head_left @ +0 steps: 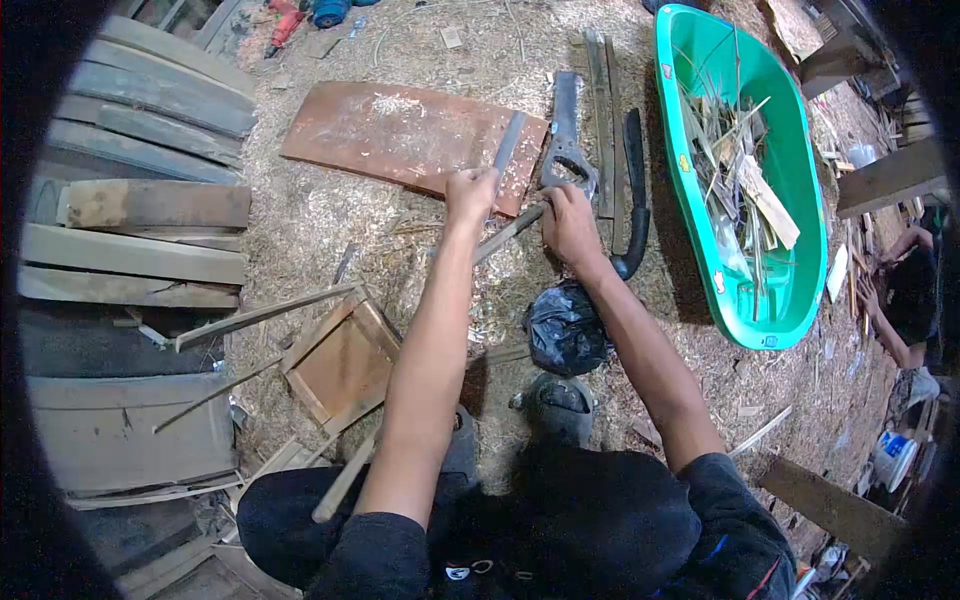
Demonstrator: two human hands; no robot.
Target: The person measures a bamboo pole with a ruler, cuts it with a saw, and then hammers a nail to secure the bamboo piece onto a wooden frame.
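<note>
My left hand (472,194) is closed around the lower end of a flat grey strip (509,141), which points up and away over a reddish-brown board (400,135). My right hand (572,225) grips the upper end of a long wooden stick (512,235). That stick slants down to the left and passes behind my left forearm; a stick end (345,480) shows on the other side, perhaps the same piece. Just beyond my right hand lies a handsaw (566,110), its handle nearly touching my fingers. A machete (635,165) with a black handle lies to the right.
A green tub (718,275) holds wood scraps at the right. Boards (140,250) are stacked at the left. A wooden frame (340,360) and a black plastic bag (567,328) lie near my feet. Another person (905,290) sits at the far right. Shavings cover the ground.
</note>
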